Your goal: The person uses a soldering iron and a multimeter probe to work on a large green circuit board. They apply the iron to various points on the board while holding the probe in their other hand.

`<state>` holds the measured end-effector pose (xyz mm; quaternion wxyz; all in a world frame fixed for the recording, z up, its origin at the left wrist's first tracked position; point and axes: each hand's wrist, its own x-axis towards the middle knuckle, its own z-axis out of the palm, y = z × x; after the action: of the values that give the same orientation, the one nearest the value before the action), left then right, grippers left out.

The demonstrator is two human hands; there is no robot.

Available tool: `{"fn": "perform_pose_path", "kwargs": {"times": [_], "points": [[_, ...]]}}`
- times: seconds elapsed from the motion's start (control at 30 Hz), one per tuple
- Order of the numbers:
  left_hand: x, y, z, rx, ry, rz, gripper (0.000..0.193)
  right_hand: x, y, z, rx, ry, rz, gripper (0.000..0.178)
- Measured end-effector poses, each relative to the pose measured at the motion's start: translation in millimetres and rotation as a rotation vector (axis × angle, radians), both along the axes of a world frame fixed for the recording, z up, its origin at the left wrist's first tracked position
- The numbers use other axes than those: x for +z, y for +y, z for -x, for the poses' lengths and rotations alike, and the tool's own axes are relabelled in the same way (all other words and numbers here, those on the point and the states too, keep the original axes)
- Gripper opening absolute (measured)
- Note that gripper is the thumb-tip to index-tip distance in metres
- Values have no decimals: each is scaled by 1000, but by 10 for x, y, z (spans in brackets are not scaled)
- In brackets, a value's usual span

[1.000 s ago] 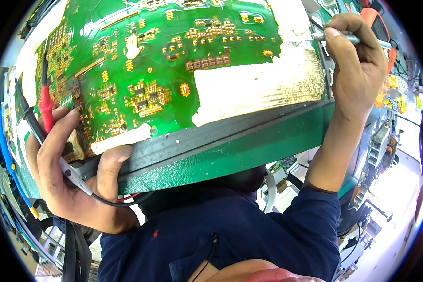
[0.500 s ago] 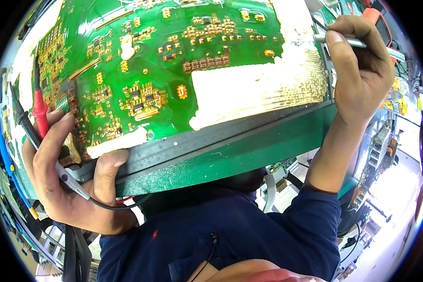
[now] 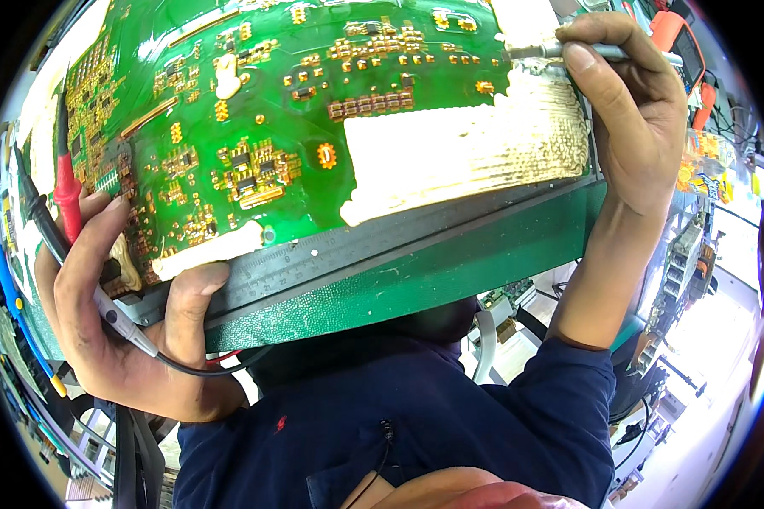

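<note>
A large green circuit board (image 3: 306, 199) lies in front of me, with gold components and thick cream-coloured coating (image 3: 450, 161) on its right part. My left hand (image 3: 115, 322) is closed at the board's near left corner, thumb against the edge. It also holds a red test probe (image 3: 66, 191) and a black test probe (image 3: 47, 227), tips pointing away over the board's left side. In a pinch, my right hand (image 3: 632, 119) grips a slim silver-handled blade tool (image 3: 552, 51). Its flat tip is at the border between green board and cream coating; contact cannot be made out.
A dark steel ruler-like bar (image 3: 314, 260) runs along the board's near edge, above a green work surface (image 3: 382, 293). An orange-cased meter (image 3: 677, 38) stands at the far right. Beside it lies an orange-printed packet (image 3: 706, 174). Blue cable (image 3: 7, 263) runs at the left.
My right hand has moved left and slightly away from me, bringing the blade tip to the coating's inner border. The board and my left hand have shifted slightly left.
</note>
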<state>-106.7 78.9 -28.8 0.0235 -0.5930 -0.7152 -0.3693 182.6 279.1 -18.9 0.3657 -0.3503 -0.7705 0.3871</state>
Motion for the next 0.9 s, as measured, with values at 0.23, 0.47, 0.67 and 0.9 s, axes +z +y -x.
{"fn": "perform_pose_path", "kwargs": {"times": [0.23, 0.47, 0.67, 0.9], "points": [[-13, -2, -5, 0, -26, -20, 54, -22, 103, -123, -20, 144, 94, 17], [8, -12, -23, 25, -28, 4, 54, -38, 86, -111, -54, 135, 36, 18], [-5, -16, -13, 14, -3, -6, 55, -59, 73, -68, -79, 125, 0, 17], [-1, -7, 1, -1, -14, -6, 54, -63, 72, -57, -59, 130, 85, 17]]}}
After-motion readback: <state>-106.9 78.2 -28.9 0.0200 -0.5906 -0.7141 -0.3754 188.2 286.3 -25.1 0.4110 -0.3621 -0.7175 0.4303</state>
